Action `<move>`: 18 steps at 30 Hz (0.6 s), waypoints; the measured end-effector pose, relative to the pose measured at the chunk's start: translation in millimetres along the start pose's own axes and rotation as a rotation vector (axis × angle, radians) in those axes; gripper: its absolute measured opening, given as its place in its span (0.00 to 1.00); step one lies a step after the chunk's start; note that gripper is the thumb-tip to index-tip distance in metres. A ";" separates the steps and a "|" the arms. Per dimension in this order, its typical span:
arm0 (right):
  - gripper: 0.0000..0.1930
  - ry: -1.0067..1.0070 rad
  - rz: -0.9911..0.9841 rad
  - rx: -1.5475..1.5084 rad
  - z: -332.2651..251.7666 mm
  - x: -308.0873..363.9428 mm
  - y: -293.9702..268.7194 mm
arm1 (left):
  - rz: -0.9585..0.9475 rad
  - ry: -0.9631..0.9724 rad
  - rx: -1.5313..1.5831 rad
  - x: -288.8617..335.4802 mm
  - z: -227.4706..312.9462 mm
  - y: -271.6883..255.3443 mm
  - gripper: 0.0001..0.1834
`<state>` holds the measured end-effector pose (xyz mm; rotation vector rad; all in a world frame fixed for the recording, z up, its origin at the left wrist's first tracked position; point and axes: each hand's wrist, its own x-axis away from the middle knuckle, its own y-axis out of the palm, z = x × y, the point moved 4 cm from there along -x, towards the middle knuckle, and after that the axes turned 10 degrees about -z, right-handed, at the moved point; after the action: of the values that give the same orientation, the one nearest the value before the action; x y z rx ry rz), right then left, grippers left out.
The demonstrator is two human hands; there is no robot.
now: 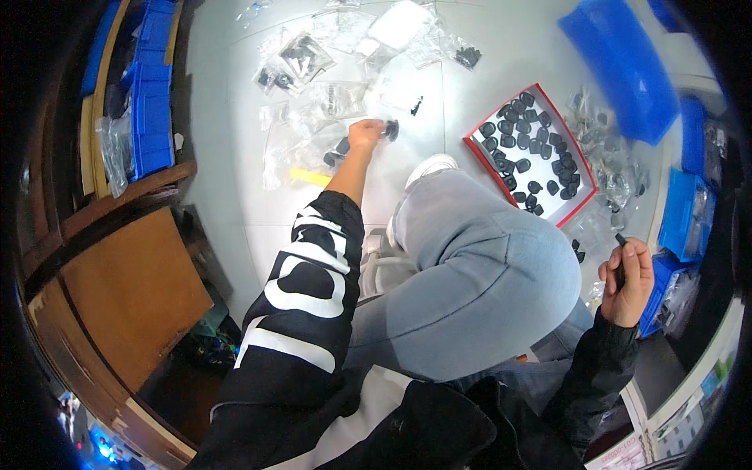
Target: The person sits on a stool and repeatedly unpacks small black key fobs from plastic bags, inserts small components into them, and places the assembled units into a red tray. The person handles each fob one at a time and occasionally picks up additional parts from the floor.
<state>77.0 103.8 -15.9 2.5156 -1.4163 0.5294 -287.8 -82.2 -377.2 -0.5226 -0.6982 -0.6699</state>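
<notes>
My left hand (365,136) reaches out over the floor, its fingers closed on a small round black part (392,131). Just left of that hand lie another dark piece (338,150) in clear plastic and a yellow strip (311,177). Off to the right, beside my knee, my right hand (629,283) grips a slim black piece (620,269) upright between thumb and fingers; its exact kind is not clear. Between the hands stands a shallow red-and-white box (554,205) with several rounded black caps (523,141) spread inside.
Clear plastic bags (337,100) cover the floor ahead, some with small black parts. More bags (615,168) lie right of the box. Blue bins (150,117) line the left shelf; a large blue bin (623,66) stands far right. My bent leg (486,266) fills the middle.
</notes>
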 end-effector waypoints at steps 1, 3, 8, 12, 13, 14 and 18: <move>0.05 0.016 0.014 -0.001 5.1 -1.4 -2.5 | 0.061 0.044 -0.100 -12.2 -3.9 -6.8 0.11; 0.05 0.054 0.048 -0.004 12.1 1.0 -3.3 | 0.138 0.088 -0.171 -27.6 -13.3 -21.5 0.15; 0.05 0.035 -0.040 -0.050 1.9 3.3 7.7 | 0.236 0.207 -0.185 -8.2 9.3 -56.7 0.20; 0.08 0.030 -0.100 -0.051 -12.0 17.2 14.2 | 0.143 0.321 -0.152 65.3 113.1 -52.6 0.12; 0.09 -0.006 -0.127 -0.040 -17.1 22.4 15.5 | 0.029 0.414 -0.115 92.5 152.1 -42.4 0.11; 0.09 -0.028 -0.164 -0.084 -23.9 28.9 15.6 | -0.119 0.583 -0.060 125.9 193.9 -26.0 0.11; 0.08 -0.085 -0.257 -0.427 -42.4 41.1 16.5 | -0.607 0.927 -0.207 283.7 302.3 48.0 0.09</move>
<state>73.7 77.9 39.5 2.3353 -1.0673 0.0631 -213.3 34.7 16.4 -0.1272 0.1181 -1.4338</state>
